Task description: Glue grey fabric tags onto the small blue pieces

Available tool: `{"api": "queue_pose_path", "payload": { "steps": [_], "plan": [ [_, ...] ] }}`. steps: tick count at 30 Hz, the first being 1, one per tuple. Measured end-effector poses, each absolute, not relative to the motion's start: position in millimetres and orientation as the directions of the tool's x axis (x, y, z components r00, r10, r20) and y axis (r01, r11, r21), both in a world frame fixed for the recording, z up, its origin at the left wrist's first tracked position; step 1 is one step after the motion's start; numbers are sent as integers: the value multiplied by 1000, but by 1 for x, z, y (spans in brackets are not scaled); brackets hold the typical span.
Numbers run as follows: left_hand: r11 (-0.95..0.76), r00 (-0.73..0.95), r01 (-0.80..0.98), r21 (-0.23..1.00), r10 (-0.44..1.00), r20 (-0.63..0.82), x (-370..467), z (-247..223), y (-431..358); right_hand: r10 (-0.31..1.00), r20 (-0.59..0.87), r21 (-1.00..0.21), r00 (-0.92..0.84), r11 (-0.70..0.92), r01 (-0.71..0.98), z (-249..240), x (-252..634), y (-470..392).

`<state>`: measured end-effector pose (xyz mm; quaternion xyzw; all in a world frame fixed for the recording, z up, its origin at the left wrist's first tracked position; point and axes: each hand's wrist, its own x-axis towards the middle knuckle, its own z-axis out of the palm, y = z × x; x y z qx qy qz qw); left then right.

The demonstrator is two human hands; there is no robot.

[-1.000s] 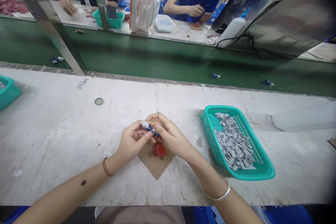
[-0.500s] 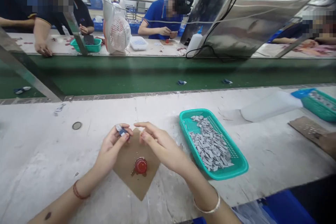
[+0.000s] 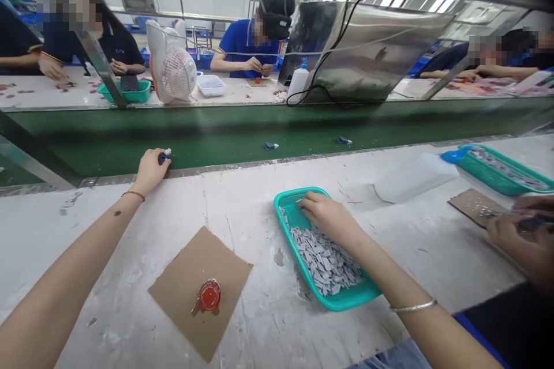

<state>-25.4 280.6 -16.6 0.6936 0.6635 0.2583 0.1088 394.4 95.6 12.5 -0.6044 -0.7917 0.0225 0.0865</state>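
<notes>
My left hand [image 3: 150,171] is stretched out to the edge of the green conveyor belt [image 3: 242,130] and pinches a small blue and white piece [image 3: 164,155]. My right hand [image 3: 329,216] reaches into the teal basket [image 3: 341,300] and rests on the heap of small grey pieces [image 3: 322,256]; whether it holds one I cannot tell. In front of me lies a brown cardboard square [image 3: 190,288] with a red cap of glue [image 3: 210,294] on it.
Two more blue pieces [image 3: 272,146] lie on the belt. A co-worker's hands [image 3: 519,236] work at the right beside a cardboard [image 3: 471,206], a white bottle [image 3: 411,176] and another teal basket [image 3: 502,176]. Across the belt people sit by a fan [image 3: 171,72].
My hands have parted. The left hand carried the blue and white piece forward to the belt's edge; the right hand moved right into the teal basket. My view has lifted.
</notes>
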Motion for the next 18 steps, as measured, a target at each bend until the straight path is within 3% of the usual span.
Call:
{"api": "queue_pose_path", "payload": {
  "steps": [5,7,10,13,18],
  "plan": [
    [-118,19,908,402,970,243,-11,-19,290,956,113,-121,-272,285,951,13,397,101],
    [-158,47,916,369,956,291,2,-16,292,958,131,-175,-256,277,945,16,399,98],
    [-298,187,890,345,929,319,37,-10,295,981,111,-482,-161,195,854,23,398,88],
    [-440,345,817,373,891,295,88,-7,301,996,-48,-777,-73,9,630,29,390,71],
    [-527,463,687,501,848,259,173,-12,312,983,-153,-913,104,-181,365,30,379,39]
  ]
}}
